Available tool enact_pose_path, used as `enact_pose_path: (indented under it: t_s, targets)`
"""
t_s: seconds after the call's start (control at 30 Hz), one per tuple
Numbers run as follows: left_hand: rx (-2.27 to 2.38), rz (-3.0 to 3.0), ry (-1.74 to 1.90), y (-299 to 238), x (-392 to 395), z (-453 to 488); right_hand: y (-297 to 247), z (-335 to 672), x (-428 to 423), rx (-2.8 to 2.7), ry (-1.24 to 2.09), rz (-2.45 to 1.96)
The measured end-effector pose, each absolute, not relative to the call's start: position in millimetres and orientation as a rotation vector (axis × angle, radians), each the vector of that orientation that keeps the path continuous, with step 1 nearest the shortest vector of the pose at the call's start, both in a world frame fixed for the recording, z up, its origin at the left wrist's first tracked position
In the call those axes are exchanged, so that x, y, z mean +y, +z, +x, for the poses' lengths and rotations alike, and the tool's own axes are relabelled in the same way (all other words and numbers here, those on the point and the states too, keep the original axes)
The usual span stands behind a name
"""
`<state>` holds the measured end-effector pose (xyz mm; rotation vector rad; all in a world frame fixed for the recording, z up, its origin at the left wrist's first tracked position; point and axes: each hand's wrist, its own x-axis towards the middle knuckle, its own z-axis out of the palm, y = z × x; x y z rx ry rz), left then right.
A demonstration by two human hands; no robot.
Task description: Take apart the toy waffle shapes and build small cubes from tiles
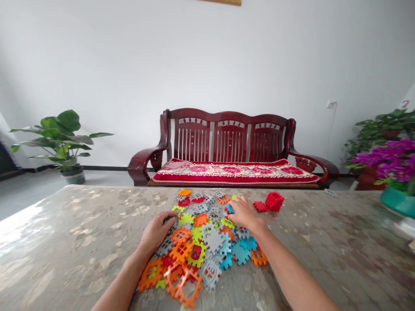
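A pile of flat plastic building pieces with notched edges lies between my hands, with orange window pieces [180, 250], a grey piece [214, 240], lime-green pieces [196, 254] and blue pieces [241, 252]. My left hand [158, 230] rests at the pile's left edge, thumb and fingers apart, holding nothing. Over the far right part of the pile, my right hand [244, 212] has its fingers bent around a small blue notched piece [230, 208]; its fingertips are partly hidden. Just beyond that hand are a flat red piece [260, 206] and a red assembled block [274, 201].
The pieces lie on a shiny patterned table [97, 242]. Behind it stands a dark wooden bench [228, 134] with a red floral cushion [236, 172]. A potted plant [66, 142] is at left. Purple flowers [391, 160] in a teal pot [398, 201] stand at right.
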<state>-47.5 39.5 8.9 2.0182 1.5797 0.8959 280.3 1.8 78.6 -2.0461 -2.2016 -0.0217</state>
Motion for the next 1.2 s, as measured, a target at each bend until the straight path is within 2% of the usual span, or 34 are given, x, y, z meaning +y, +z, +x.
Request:
enact_pose_path:
  t_s: [0.3,0.53,1.0,1.2]
  targets:
    - [1.599,2.006,0.915,11,38,-46,58,294,23,-2.413,0.132,-1.798]
    - [1.597,2.014,0.908,8,41,-48,66,293,35,-2.461,0.220,-1.905]
    - [1.606,2.026,0.901,13,37,-45,76,294,41,-2.430,0.216,-1.914]
    - [1.608,2.009,0.933,12,37,-46,74,290,35,-2.406,0.087,-1.774]
